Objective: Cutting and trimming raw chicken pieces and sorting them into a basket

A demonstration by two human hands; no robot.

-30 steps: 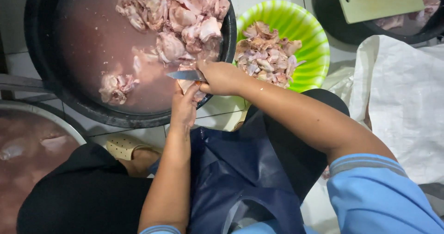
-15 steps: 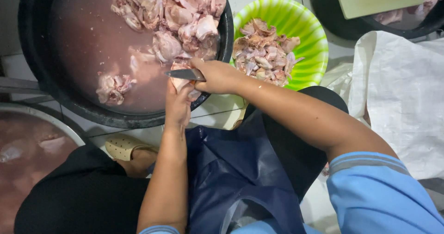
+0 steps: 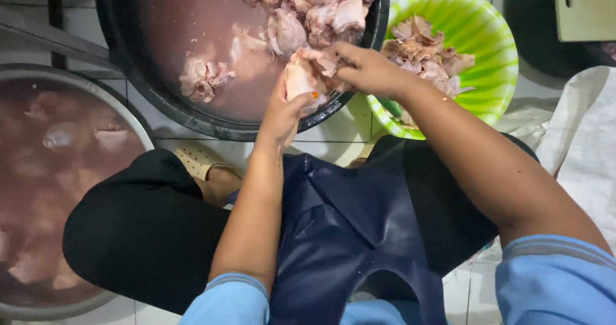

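The left hand [image 3: 285,110] and right hand [image 3: 362,68] are closed together on a pale chicken piece [image 3: 301,75], lifted since a moment ago above the rim of the black tub [image 3: 192,116]; the knife seen earlier is hidden. Pinkish water and more meat are held in the tub, cut pieces in the green bowl [image 3: 494,75].

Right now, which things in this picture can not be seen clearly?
Head view only:
- Whether the right hand holds a tool: its fingers cover it.
- Black tub: top cut by the upper edge; murky pink water hides its bottom.
- Grey basin: cut by the left edge, blurred.
- Left hand covers part of the meat piece.
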